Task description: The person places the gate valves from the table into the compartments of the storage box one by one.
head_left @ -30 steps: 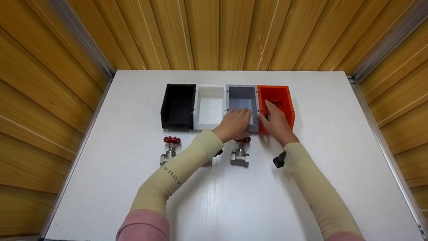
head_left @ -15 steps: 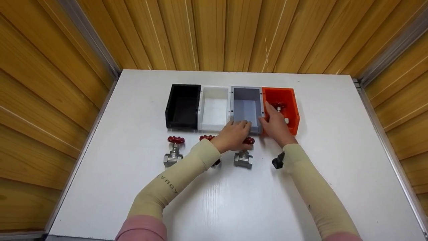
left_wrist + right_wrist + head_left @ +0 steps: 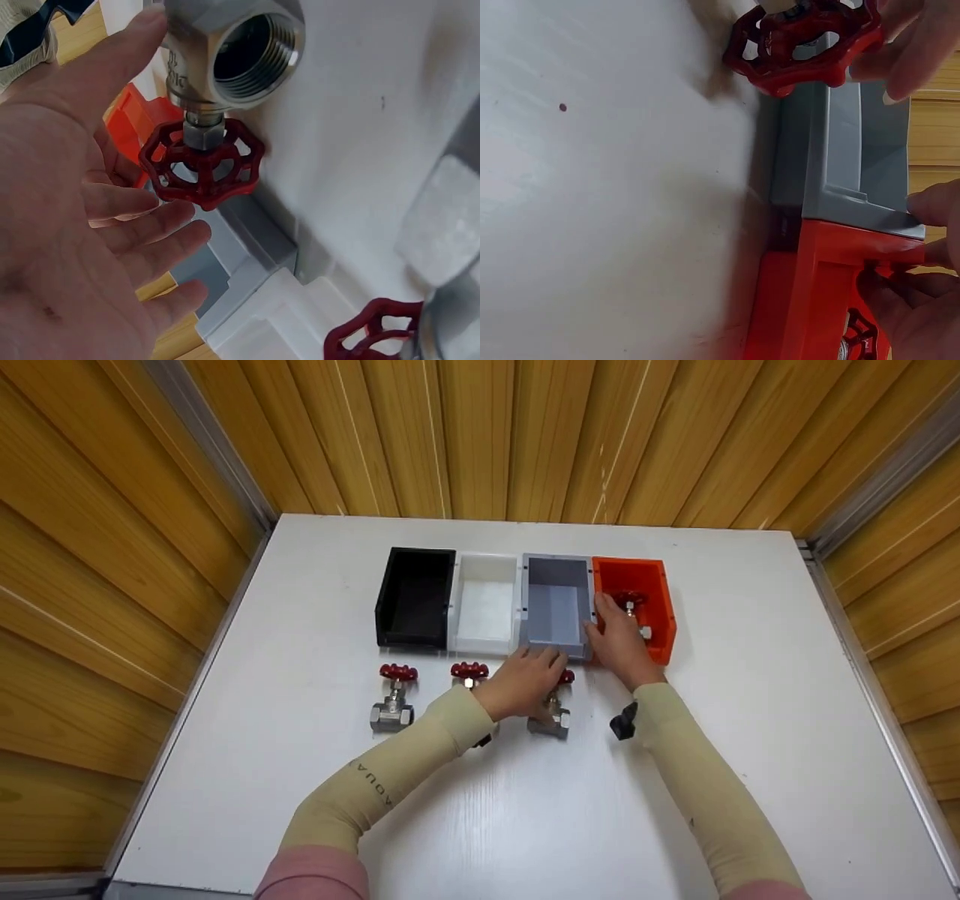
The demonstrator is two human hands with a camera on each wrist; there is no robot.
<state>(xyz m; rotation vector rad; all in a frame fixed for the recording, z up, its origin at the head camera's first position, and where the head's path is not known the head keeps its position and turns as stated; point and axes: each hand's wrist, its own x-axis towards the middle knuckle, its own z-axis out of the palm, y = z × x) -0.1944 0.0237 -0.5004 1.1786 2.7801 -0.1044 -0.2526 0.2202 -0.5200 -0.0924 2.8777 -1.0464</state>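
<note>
My left hand reaches over a gate valve with a red handwheel that lies in front of the grey bin. In the left wrist view its thumb is right beside the metal valve body, and its spread fingers lie by the handwheel. My right hand pinches the adjoining walls of the grey bin and the orange bin, thumb on the grey side, fingers inside the orange one. Another valve lies in the orange bin, partly hidden by that hand.
Left of the grey bin stand a white bin and a black bin, all in one row. Two more valves lie before them: one valve at the left, and a middle valve partly covered by the left forearm. Wooden panels enclose the white table.
My left hand has drawn back from over the grey bin to the valve in front of it. The right hand keeps to the orange bin's wall. The head view has shifted slightly.
</note>
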